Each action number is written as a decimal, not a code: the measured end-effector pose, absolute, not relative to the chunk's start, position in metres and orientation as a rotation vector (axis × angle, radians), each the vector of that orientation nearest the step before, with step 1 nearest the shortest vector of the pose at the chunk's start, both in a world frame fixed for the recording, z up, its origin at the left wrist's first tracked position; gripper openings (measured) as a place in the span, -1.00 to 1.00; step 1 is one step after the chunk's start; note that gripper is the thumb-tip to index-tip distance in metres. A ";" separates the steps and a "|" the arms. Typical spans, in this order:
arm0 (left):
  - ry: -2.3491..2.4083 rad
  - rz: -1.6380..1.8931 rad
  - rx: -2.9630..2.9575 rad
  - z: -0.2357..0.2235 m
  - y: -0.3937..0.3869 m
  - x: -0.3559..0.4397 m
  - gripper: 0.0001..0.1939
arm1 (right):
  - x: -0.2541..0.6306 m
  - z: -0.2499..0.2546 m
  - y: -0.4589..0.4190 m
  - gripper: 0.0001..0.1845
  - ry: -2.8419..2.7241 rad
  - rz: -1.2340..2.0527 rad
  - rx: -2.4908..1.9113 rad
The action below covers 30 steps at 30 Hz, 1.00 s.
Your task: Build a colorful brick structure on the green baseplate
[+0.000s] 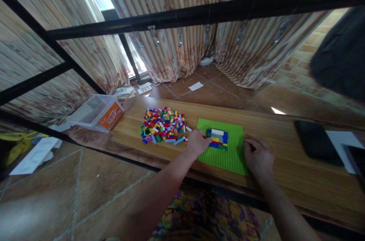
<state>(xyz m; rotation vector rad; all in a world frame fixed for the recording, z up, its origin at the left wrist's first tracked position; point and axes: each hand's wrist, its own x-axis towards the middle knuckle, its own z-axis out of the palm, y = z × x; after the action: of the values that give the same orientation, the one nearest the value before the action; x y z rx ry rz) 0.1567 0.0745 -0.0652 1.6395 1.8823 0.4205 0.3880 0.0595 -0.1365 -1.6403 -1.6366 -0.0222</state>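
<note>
A green studded baseplate point(236, 161) lies on the wooden table. Near its middle is a flat block of toy bricks point(218, 139) in blue, white, grey, yellow, red and green. My left hand point(199, 142) reaches over the plate's left side, thumb and fingers pinched together at the left edge of the block. Whatever is between those fingertips is hidden. By the plate's right edge rests my right hand point(260, 157), its fingers curled closed; whether they grip the plate is too unclear to see. Left of the plate spreads a pile of loose toy bricks point(162, 125) in many colours.
A clear plastic box point(97, 113) with an orange label stands at the table's left end. On the right lie a dark flat case point(316, 142) and white paper point(342, 146). A black metal rail point(182, 20) crosses in front of the curtains beyond the table.
</note>
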 end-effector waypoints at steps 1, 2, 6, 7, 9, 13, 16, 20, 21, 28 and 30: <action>1.876 0.400 1.645 -0.066 0.075 0.157 -0.76 | 0.388 -0.136 0.059 -0.70 -1.639 -0.025 -1.644; 1.870 0.383 1.648 -0.066 0.076 0.158 -0.75 | 0.387 -0.135 0.059 -0.70 -1.640 -0.030 -1.650; 1.887 0.382 1.645 -0.069 0.074 0.160 -0.76 | 0.386 -0.132 0.058 -0.70 -1.664 -0.043 -1.660; 1.895 0.394 1.640 -0.069 0.073 0.160 -0.76 | 0.387 -0.132 0.058 -0.69 -1.676 -0.046 -1.660; 1.902 0.422 1.627 -0.068 0.071 0.161 -0.76 | 0.388 -0.133 0.058 -0.68 -1.698 -0.060 -1.657; 1.919 0.485 1.589 -0.067 0.063 0.163 -0.76 | 0.393 -0.138 0.059 -0.65 -1.721 -0.109 -1.670; 1.941 0.535 1.558 -0.069 0.057 0.162 -0.75 | 0.394 -0.140 0.060 -0.64 -1.768 -0.105 -1.672; 1.917 0.607 1.541 -0.071 0.051 0.160 -0.72 | 0.394 -0.142 0.060 -0.63 -1.828 -0.139 -1.674; 1.902 0.632 1.544 -0.072 0.049 0.159 -0.71 | 0.394 -0.142 0.060 -0.62 -1.836 -0.152 -1.669; 1.715 0.999 1.608 -0.074 0.017 0.117 -0.82 | 0.395 -0.144 0.059 -0.58 -1.815 -0.148 -1.726; 1.735 1.100 1.572 -0.076 0.003 0.091 -0.82 | 0.396 -0.144 0.059 -0.56 -1.823 -0.139 -1.734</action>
<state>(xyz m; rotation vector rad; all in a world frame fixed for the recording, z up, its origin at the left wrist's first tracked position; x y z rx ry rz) 0.0907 0.0032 -0.0757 1.5720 1.7346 1.1003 0.3961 0.0592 -0.1438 -1.7344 -1.8233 -0.1390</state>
